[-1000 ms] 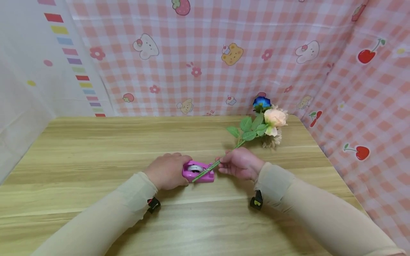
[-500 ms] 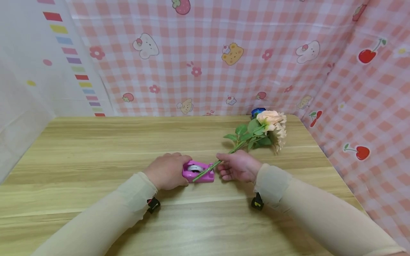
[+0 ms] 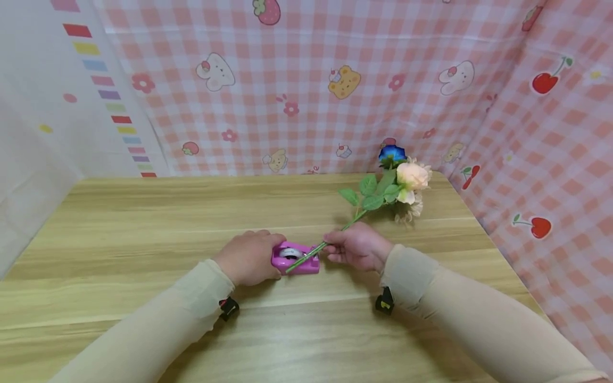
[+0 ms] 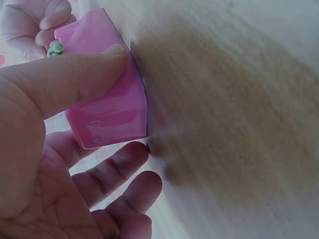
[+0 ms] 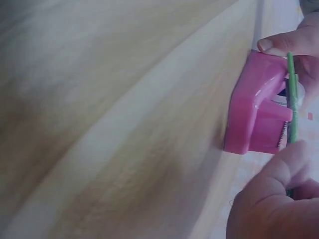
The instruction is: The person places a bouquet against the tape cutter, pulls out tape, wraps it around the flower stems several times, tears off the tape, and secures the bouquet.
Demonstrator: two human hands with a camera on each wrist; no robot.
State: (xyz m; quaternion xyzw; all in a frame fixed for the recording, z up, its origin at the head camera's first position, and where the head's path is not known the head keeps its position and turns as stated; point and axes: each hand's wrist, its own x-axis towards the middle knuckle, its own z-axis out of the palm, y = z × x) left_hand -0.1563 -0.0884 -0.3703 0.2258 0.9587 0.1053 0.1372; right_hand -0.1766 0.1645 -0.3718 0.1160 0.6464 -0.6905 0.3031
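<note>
My left hand [image 3: 249, 258] grips the left end of a pink tape dispenser [image 3: 310, 268] on the table, its thumb along one side in the left wrist view. A white tape roll [image 3: 289, 254] sits inside it. With thumb and fingers, my right hand [image 3: 361, 246] pinches the green stems [image 3: 299, 261] of a small bunch of flowers. The stem ends slant over the dispenser, close to its toothed cutter [image 5: 283, 135]. Up and to the right are the blooms: a blue rose [image 3: 391, 153], a peach rose [image 3: 413, 174] and a pale flower [image 3: 412, 210] partly hidden behind it.
The wooden table [image 3: 143, 223] reaches back to a pink checked cloth [image 3: 268, 127] hung behind it. Another checked cloth [image 3: 570, 170] hangs on the right, and white cloth [image 3: 38, 138] on the left.
The flowers turned about their stems, bringing the blue rose lower half a second ago; now it is up again. My right fingers spread a little, then closed back. The dispenser and left hand stayed put.
</note>
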